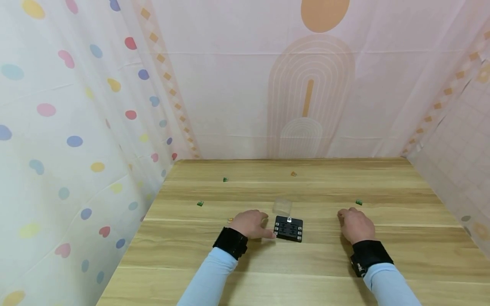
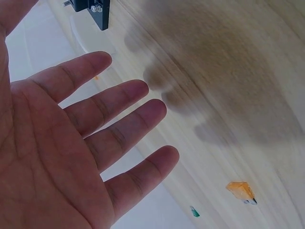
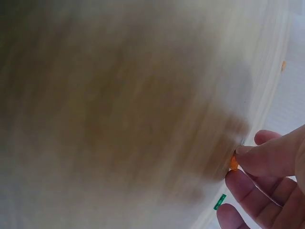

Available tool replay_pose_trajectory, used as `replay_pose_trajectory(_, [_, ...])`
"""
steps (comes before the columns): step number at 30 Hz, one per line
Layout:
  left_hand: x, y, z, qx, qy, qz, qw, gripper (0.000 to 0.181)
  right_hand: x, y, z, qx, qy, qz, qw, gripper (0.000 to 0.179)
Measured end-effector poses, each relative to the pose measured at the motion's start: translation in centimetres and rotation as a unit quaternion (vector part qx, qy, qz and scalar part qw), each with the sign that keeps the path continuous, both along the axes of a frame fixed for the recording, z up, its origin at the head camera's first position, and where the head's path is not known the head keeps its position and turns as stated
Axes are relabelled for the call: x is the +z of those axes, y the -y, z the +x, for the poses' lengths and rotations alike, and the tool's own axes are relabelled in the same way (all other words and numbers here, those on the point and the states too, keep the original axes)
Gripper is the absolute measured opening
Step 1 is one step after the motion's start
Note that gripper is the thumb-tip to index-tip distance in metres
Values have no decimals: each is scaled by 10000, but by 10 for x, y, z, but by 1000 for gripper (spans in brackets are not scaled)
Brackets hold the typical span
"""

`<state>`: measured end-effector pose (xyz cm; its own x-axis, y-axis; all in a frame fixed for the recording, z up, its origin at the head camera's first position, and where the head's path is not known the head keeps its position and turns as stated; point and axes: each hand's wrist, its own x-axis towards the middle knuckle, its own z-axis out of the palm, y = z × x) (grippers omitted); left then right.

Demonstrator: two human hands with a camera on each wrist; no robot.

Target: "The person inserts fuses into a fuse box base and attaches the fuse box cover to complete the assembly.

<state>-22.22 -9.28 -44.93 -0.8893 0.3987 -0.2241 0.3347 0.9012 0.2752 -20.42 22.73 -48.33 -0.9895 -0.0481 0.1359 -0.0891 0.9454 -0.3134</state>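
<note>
Right grip [image 1: 357,225] tight on one orange piece [image 3: 233,163], left grip [image 1: 249,224] slack beside one black block [image 1: 289,229], three green pieces [image 1: 358,202] about.

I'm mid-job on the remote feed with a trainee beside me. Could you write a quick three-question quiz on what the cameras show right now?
1. What colour is the small piece between the thumb and finger of the right hand?
a) green
b) orange
c) blue

2. True or false: in the head view, the left hand is to the left of the black block, its fingers not closed in a fist.

3. How many green pieces can be seen on the table in the head view?

Key: 1. b; 2. true; 3. three
</note>
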Motion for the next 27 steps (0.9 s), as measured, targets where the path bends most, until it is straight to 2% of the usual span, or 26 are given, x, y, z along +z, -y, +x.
replay_pose_trajectory(4, [1,-1,-1,26,39,18,10000,72,0,0,0,-62,-36,0,10000,24])
replay_pose_trajectory(7, [0,-1,-2,25,24,-27,10000,72,1,0,1,-358,49,39,9993,17])
replay_pose_trajectory(9, [0,-1,-2,6,-8,-89,10000,72,4,1,2,-682,306,9,9972,18])
replay_pose_trajectory(11, [-1,-1,-2,-7,-36,-113,9999,72,7,1,3,-966,644,6,9932,26])
replay_pose_trajectory(14, [-1,-1,-2,-6,-44,-121,9999,72,12,1,4,-1213,1092,21,9866,35])
replay_pose_trajectory(17, [0,-2,-2,0,-45,-104,9999,72,14,2,4,-1248,1174,85,9852,33])
replay_pose_trajectory(27, [1,-1,-1,1,-111,-203,9997,72,12,0,0,-1128,1021,-56,9883,19])
